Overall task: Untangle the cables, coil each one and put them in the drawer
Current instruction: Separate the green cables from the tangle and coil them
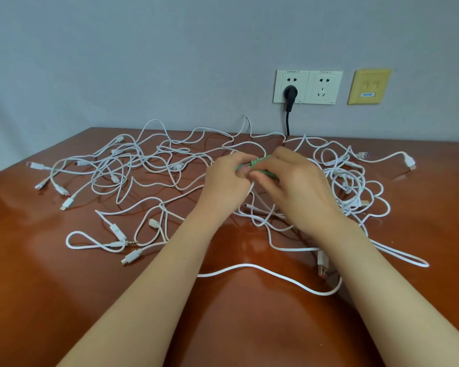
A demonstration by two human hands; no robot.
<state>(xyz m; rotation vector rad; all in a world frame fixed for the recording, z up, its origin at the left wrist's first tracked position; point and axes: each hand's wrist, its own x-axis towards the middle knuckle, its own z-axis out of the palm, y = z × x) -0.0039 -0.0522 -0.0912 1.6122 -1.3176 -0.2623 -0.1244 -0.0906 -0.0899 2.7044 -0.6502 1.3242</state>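
Cables [170, 148] lie tangled, white, across the table [37, 260], left edge to right.
At mid-frame the left hand [224, 181] and right hand [300, 189] both grip a green cable [259, 162] above the tangle; upper right, a black plug [290, 92] sits in a socket [301, 88].

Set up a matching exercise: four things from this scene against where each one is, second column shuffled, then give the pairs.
Things
1. green cable
2. black plug
3. yellow wall plate
4. white cables

Places
A. spread over the table
B. in the left wall socket
C. on the wall, furthest right
D. gripped by the left hand and right hand

Pairs: 1-D, 2-B, 3-C, 4-A
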